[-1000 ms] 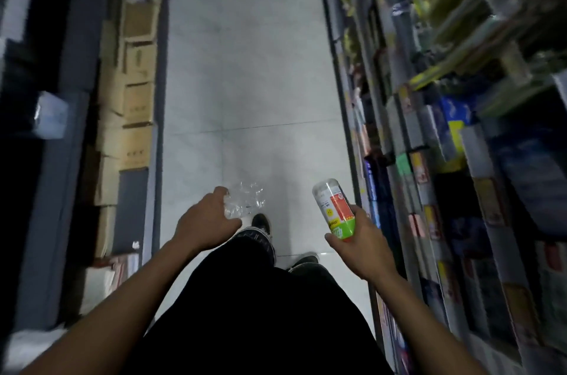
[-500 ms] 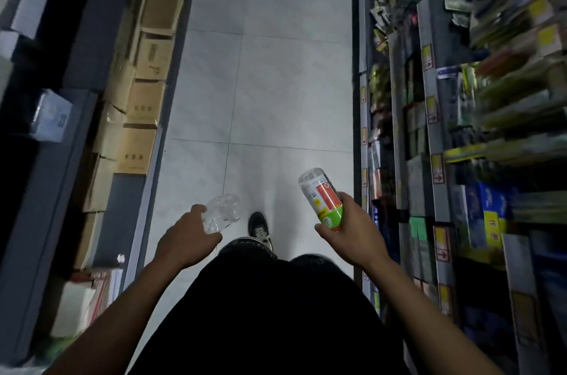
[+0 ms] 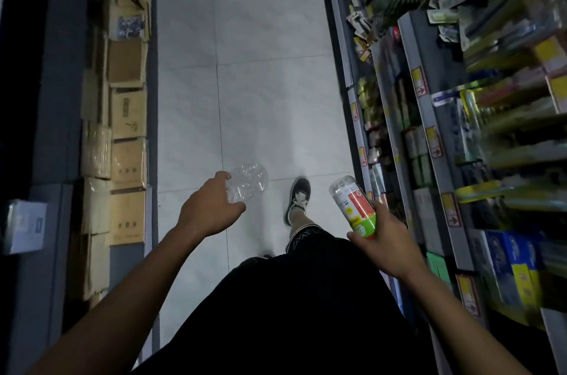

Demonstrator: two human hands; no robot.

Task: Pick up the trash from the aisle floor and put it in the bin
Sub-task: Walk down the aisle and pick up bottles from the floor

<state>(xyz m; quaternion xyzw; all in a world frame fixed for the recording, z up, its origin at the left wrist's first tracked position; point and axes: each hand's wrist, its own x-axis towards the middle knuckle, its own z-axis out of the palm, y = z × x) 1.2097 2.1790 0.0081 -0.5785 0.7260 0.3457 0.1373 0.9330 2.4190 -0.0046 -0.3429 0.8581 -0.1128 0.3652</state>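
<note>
Your left grip (image 3: 211,212): crumpled plastic bottle (image 3: 248,181), clear, colourless. Your right grip (image 3: 387,244): labelled bottle (image 3: 353,206), white, red panel, green base band. Floor (image 3: 260,92) pale grey tile. Shoe (image 3: 297,202) black, white laces. Cartons (image 3: 127,117) tan brown.

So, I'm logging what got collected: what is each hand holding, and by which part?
Left hand grips a crumpled clear plastic bottle at its near end. Right hand holds a labelled bottle by its green lower end.

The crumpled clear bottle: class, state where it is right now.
In the head view, the crumpled clear bottle is held in the left hand, above the aisle floor, left of the sneaker.
</note>
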